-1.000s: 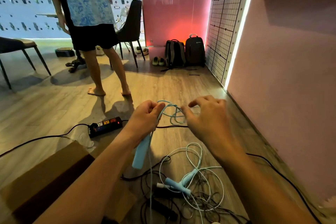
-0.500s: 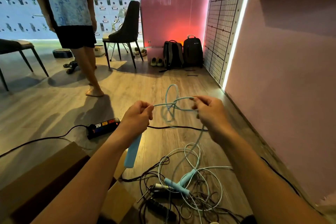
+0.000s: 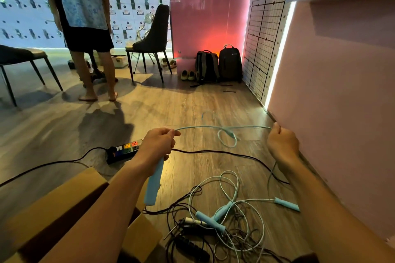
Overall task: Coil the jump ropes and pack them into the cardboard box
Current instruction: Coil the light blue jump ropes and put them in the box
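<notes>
My left hand (image 3: 159, 145) grips a light blue jump rope (image 3: 226, 132) where the cord leaves its handle; the handle (image 3: 152, 186) hangs down below the fist. My right hand (image 3: 282, 145) pinches the same cord far to the right, close to the pink wall. The cord is stretched between the hands with a small knotted loop in the middle. From my right hand the cord drops to its other handle (image 3: 286, 204) on the floor. A tangle of more jump ropes (image 3: 215, 220), blue and black, lies on the floor below. The open cardboard box (image 3: 64, 205) stands at the lower left, partly behind my left arm.
A black power strip (image 3: 124, 150) with its cable (image 3: 224, 153) crosses the wooden floor under the hands. A person (image 3: 85, 28) stands barefoot at the back left between two chairs (image 3: 154, 45). Two backpacks (image 3: 218, 65) and shoes rest against the far wall. The pink wall (image 3: 342, 92) runs along the right.
My hands have moved apart, the right one far to the right towards the wall. The cord is now pulled out nearly straight and its loops have shrunk to one small knot.
</notes>
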